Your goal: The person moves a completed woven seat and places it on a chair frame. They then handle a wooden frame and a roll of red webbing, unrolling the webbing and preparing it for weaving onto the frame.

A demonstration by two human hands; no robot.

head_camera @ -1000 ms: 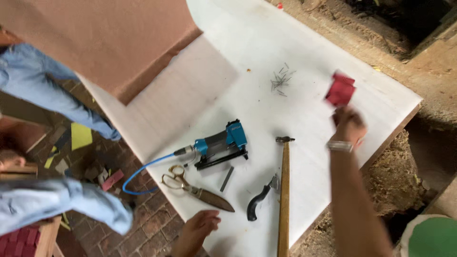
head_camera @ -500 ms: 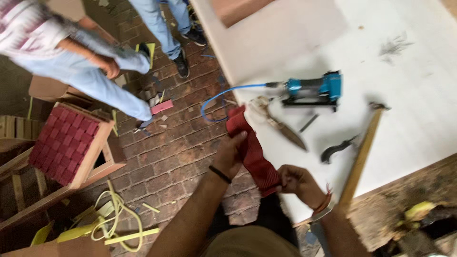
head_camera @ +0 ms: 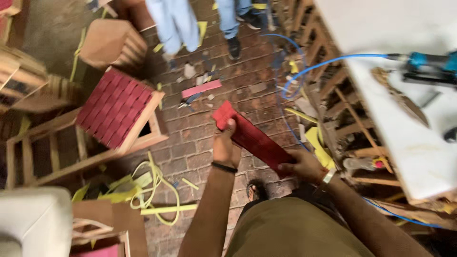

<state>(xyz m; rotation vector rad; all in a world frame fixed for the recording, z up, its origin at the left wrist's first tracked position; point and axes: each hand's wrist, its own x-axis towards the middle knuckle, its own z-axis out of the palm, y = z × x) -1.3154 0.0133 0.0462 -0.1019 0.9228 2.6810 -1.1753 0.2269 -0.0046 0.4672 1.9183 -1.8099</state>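
Note:
I hold a long red strip (head_camera: 252,138) with a scalloped tile pattern in both hands over the brick floor. My left hand (head_camera: 225,147) grips its upper left end, thumb on top. My right hand (head_camera: 303,166), with a band on the wrist, grips its lower right end. The strip slants from upper left down to lower right. A small wooden house with a red tiled roof (head_camera: 119,108) stands on a wooden frame to the left of my hands.
A white table (head_camera: 404,128) at right carries a blue nail gun (head_camera: 431,64) with a blue hose (head_camera: 328,64) and scissors (head_camera: 400,100). Another person's legs (head_camera: 178,24) stand at the top. Yellow scraps (head_camera: 143,190) and a pink offcut (head_camera: 201,88) litter the floor.
My view has swung left, away from the table toward the floor. Both hands still hold the red strip, now stretched out straighter and further from the table.

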